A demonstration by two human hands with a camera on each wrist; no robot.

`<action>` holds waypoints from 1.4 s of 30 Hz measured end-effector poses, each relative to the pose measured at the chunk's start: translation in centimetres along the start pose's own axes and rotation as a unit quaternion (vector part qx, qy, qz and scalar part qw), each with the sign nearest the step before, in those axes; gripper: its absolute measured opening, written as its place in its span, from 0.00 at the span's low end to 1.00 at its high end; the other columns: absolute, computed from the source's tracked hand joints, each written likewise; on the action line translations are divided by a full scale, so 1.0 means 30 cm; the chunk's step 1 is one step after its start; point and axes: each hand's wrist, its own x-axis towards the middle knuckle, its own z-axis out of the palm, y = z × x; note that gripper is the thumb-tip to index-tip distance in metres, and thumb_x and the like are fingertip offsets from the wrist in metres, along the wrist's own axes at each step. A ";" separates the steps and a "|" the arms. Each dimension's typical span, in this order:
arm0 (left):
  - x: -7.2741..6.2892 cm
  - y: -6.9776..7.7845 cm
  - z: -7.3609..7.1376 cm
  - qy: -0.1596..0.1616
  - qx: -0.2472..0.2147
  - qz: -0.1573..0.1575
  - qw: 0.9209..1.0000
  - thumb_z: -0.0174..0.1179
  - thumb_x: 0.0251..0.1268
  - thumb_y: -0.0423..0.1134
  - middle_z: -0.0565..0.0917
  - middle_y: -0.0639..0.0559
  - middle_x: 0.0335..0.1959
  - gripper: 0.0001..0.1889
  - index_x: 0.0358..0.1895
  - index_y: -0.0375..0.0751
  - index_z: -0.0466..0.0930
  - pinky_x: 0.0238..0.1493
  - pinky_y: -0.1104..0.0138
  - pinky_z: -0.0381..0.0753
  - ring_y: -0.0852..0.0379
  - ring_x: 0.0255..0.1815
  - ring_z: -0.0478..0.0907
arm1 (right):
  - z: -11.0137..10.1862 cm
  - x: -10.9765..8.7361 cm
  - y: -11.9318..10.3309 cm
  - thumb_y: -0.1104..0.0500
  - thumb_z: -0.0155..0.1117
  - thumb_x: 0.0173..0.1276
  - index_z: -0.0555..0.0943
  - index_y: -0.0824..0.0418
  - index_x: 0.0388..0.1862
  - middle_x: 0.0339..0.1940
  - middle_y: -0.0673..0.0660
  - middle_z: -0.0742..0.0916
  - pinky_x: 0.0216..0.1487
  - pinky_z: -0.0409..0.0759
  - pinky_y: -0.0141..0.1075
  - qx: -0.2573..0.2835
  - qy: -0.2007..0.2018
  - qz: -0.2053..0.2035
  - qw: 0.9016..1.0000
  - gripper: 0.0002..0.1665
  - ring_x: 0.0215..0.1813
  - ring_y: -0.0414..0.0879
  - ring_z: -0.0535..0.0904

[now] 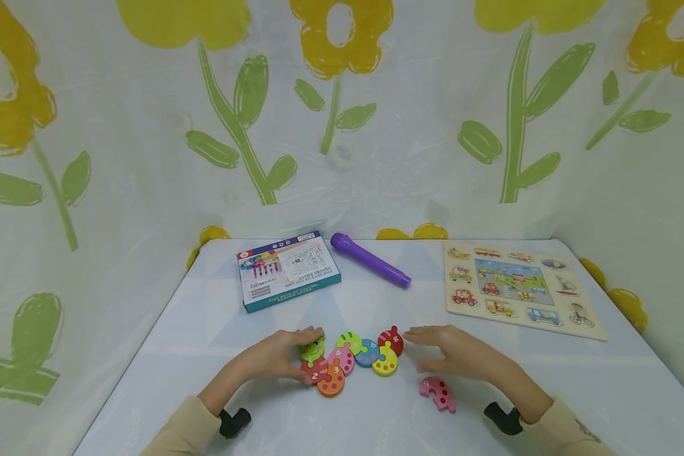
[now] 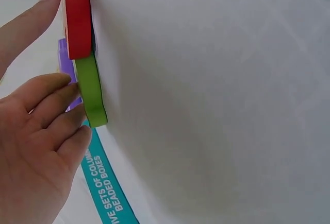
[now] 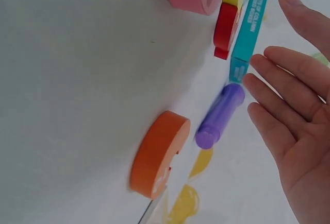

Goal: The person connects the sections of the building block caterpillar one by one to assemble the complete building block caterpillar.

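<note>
A number caterpillar puzzle of joined wooden pieces curves across the table, from a green smiling head [image 1: 312, 348] to a red piece marked 8 [image 1: 390, 341]. My left hand [image 1: 275, 356] is at its head end, fingertips against the green head [image 2: 90, 90] and thumb beside the red piece marked 2 [image 2: 78, 20]. My right hand [image 1: 462, 351] hovers by the other end with fingers extended, fingertips near the 8 piece and nothing held. A loose pink piece [image 1: 440, 392] lies below that hand. In the right wrist view a separate orange piece [image 3: 157, 154] stands out; my hand hides it from the head view.
Behind the puzzle lie a boxed toy set [image 1: 287, 269], a purple stick-shaped toy [image 1: 370, 259] and a wooden vehicle puzzle board [image 1: 453, 297] at back right. A flower-printed curtain [image 1: 399, 158] hangs around the table.
</note>
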 end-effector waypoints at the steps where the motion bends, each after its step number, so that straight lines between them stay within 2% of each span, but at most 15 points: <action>1: 0.001 0.002 0.001 0.000 0.000 0.000 1.000 0.73 0.49 0.52 0.62 0.49 0.73 0.46 0.72 0.41 0.63 0.70 0.55 0.61 0.52 0.74 0.56 | 0.002 -0.007 0.002 0.49 0.69 0.63 0.75 0.60 0.65 0.64 0.58 0.78 0.58 0.77 0.47 0.005 0.001 0.002 1.000 0.33 0.65 0.55 0.73; 6: 0.004 0.007 0.005 0.002 0.005 -0.001 1.000 0.73 0.48 0.51 0.62 0.49 0.73 0.47 0.72 0.40 0.63 0.70 0.55 0.61 0.52 0.74 0.56 | 0.009 -0.040 0.013 0.49 0.68 0.64 0.75 0.59 0.66 0.64 0.58 0.78 0.54 0.80 0.45 0.037 0.005 0.012 0.999 0.33 0.65 0.56 0.73; 9: 0.007 0.007 0.007 0.003 0.004 -0.001 1.000 0.74 0.48 0.51 0.62 0.49 0.73 0.47 0.72 0.40 0.62 0.70 0.55 0.61 0.51 0.74 0.56 | 0.014 -0.058 0.021 0.47 0.68 0.64 0.74 0.59 0.66 0.64 0.57 0.78 0.56 0.79 0.46 0.050 0.005 0.013 0.999 0.34 0.65 0.55 0.73; 15: 0.013 0.000 0.007 0.002 0.000 0.001 1.000 0.74 0.48 0.50 0.62 0.50 0.73 0.47 0.72 0.41 0.63 0.70 0.55 0.60 0.52 0.74 0.56 | 0.033 -0.089 0.030 0.42 0.66 0.64 0.75 0.56 0.66 0.63 0.52 0.79 0.60 0.74 0.53 0.024 0.005 0.013 1.000 0.35 0.64 0.51 0.74; 25: 0.023 -0.011 -0.002 0.001 0.001 0.012 1.000 0.74 0.49 0.47 0.63 0.47 0.73 0.45 0.72 0.40 0.63 0.70 0.54 0.60 0.50 0.74 0.56 | 0.058 -0.123 0.035 0.45 0.72 0.58 0.79 0.51 0.62 0.61 0.48 0.81 0.55 0.80 0.42 0.060 -0.017 0.028 0.998 0.33 0.62 0.48 0.76; 33: 0.032 -0.019 -0.005 0.001 0.007 0.012 1.000 0.75 0.48 0.47 0.62 0.49 0.73 0.46 0.72 0.42 0.63 0.70 0.55 0.60 0.51 0.74 0.56 | 0.068 -0.144 0.027 0.45 0.74 0.56 0.79 0.50 0.62 0.60 0.44 0.81 0.58 0.78 0.45 0.069 -0.031 0.016 0.997 0.34 0.62 0.44 0.75; 42: 0.034 -0.027 -0.009 0.002 0.006 0.014 1.000 0.74 0.49 0.48 0.63 0.47 0.73 0.45 0.72 0.42 0.63 0.70 0.54 0.59 0.51 0.74 0.56 | 0.076 -0.166 0.036 0.41 0.74 0.54 0.77 0.49 0.64 0.62 0.47 0.80 0.58 0.77 0.46 0.063 -0.036 0.018 0.997 0.38 0.64 0.47 0.75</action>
